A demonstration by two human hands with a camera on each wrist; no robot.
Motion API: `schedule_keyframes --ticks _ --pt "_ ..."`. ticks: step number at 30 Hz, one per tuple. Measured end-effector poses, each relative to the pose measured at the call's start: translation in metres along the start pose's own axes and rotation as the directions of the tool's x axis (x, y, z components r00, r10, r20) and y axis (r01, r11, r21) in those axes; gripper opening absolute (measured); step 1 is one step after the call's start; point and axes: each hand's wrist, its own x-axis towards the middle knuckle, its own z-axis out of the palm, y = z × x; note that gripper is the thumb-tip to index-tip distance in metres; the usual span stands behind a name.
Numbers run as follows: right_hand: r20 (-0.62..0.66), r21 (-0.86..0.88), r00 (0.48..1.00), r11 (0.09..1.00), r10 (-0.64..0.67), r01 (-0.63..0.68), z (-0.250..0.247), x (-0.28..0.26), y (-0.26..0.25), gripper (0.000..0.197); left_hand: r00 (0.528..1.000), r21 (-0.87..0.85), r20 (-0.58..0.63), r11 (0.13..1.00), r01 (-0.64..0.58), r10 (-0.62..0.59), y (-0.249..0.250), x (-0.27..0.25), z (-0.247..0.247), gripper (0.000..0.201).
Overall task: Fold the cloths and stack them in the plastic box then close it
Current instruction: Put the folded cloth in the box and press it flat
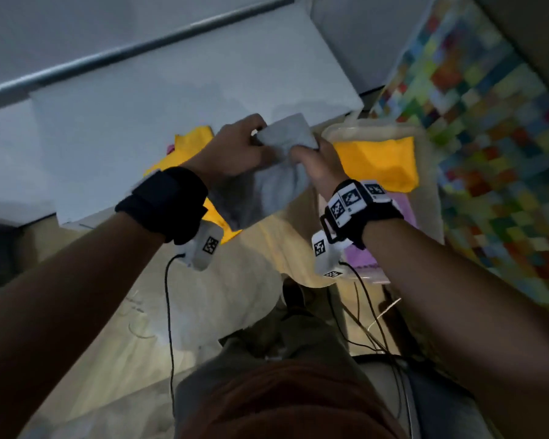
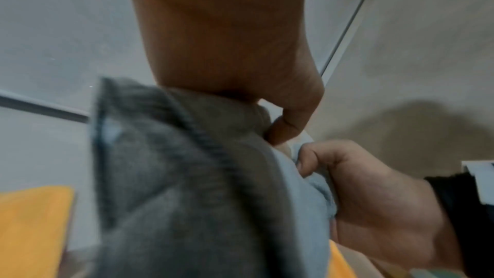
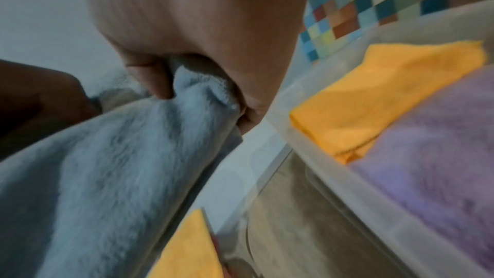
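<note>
A grey cloth (image 1: 279, 172) hangs in the air between both hands, its lower part drooping toward me. My left hand (image 1: 241, 147) pinches its upper left edge, and my right hand (image 1: 314, 163) grips it close beside. The right wrist view shows the grey cloth (image 3: 112, 166) bunched between thumb and fingers (image 3: 157, 79). In the left wrist view the grey cloth (image 2: 171, 177) falls from my left hand (image 2: 283, 126). The clear plastic box (image 1: 428, 160) stands open at right, holding a folded yellow cloth (image 1: 377, 163) and a purple cloth (image 1: 403, 207).
Another yellow cloth (image 1: 191, 144) lies under my hands on the white surface (image 1: 171, 90), with a bit of pink cloth (image 1: 171, 149) at its left. A multicoloured checkered mat (image 1: 488, 122) lies right of the box. Cables (image 1: 362, 312) hang from my wrists.
</note>
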Motion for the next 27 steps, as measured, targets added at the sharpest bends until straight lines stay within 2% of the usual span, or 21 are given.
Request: schedule_keyframes --ticks 2,3,5,7,10,12,14,15,17,18,20,21,22,24,26,27 --pt "-0.113 0.096 0.994 0.995 -0.009 0.02 -0.023 0.002 -0.011 0.041 0.987 -0.024 0.158 0.999 0.027 -0.023 0.026 0.008 -0.01 0.055" --pt "-0.162 0.125 0.987 0.992 -0.006 0.027 -0.036 0.003 -0.014 0.041 0.966 -0.069 0.257 0.996 0.05 -0.031 0.036 0.011 -0.013 0.053" --pt "-0.248 0.18 0.969 0.983 0.013 0.032 -0.065 0.004 -0.021 0.037 0.931 -0.154 0.363 0.982 0.11 -0.048 0.048 0.019 -0.015 0.043" --pt "-0.332 0.19 0.942 0.982 0.049 0.016 -0.091 0.009 -0.018 0.049 0.937 -0.281 0.338 0.942 0.184 -0.082 0.054 0.031 -0.009 0.041" --pt "-0.448 0.127 0.89 0.991 0.085 -0.031 -0.123 0.02 -0.005 0.069 0.96 -0.52 0.252 0.819 0.243 -0.125 0.066 0.052 0.018 0.027" --pt "-0.504 0.074 0.86 0.996 0.081 -0.051 -0.137 0.017 0.0 0.059 0.966 -0.601 0.178 0.756 0.258 -0.188 0.073 0.067 0.044 0.032" --pt "-0.526 0.018 0.847 0.996 0.08 -0.083 -0.149 0.018 0.01 0.044 0.972 -0.603 0.081 0.766 0.222 -0.219 0.073 0.083 0.072 0.039" --pt "-0.516 -0.012 0.853 0.995 0.079 -0.099 -0.157 0.02 0.018 0.042 0.979 -0.565 0.018 0.806 0.179 -0.204 0.07 0.09 0.086 0.041" --pt "-0.482 -0.146 0.873 0.975 0.077 -0.167 -0.17 0.026 0.034 0.045 0.988 -0.375 -0.098 0.924 0.074 -0.119 0.064 0.102 0.112 0.038" --pt "-0.461 -0.254 0.885 0.946 0.063 -0.2 -0.175 0.03 0.042 0.047 0.989 -0.257 -0.133 0.966 0.024 -0.06 0.063 0.106 0.123 0.032" --pt "-0.396 -0.483 0.918 0.844 0.027 -0.233 -0.181 0.037 0.052 0.051 0.983 -0.068 -0.175 0.996 -0.065 0.053 0.061 0.111 0.141 0.014" --pt "-0.351 -0.583 0.936 0.776 0.023 -0.238 -0.18 0.038 0.055 0.055 0.979 -0.008 -0.183 0.996 -0.093 0.09 0.062 0.112 0.147 0.006" --pt "-0.314 -0.685 0.949 0.689 0.014 -0.237 -0.177 0.04 0.058 0.059 0.975 0.056 -0.187 0.993 -0.109 0.117 0.063 0.111 0.152 0.006" --pt "-0.309 -0.808 0.949 0.545 -0.065 -0.225 -0.17 0.038 0.061 0.061 0.952 0.223 -0.219 0.961 -0.165 0.214 0.065 0.108 0.162 0.015" --pt "-0.29 -0.866 0.934 0.472 -0.207 -0.164 -0.167 0.037 0.06 0.058 0.886 0.427 -0.257 0.868 -0.254 0.386 0.077 0.102 0.164 0.024" --pt "-0.24 -0.891 0.931 0.444 -0.276 -0.098 -0.167 0.038 0.061 0.057 0.848 0.514 -0.231 0.8 -0.311 0.478 0.082 0.101 0.164 0.023"
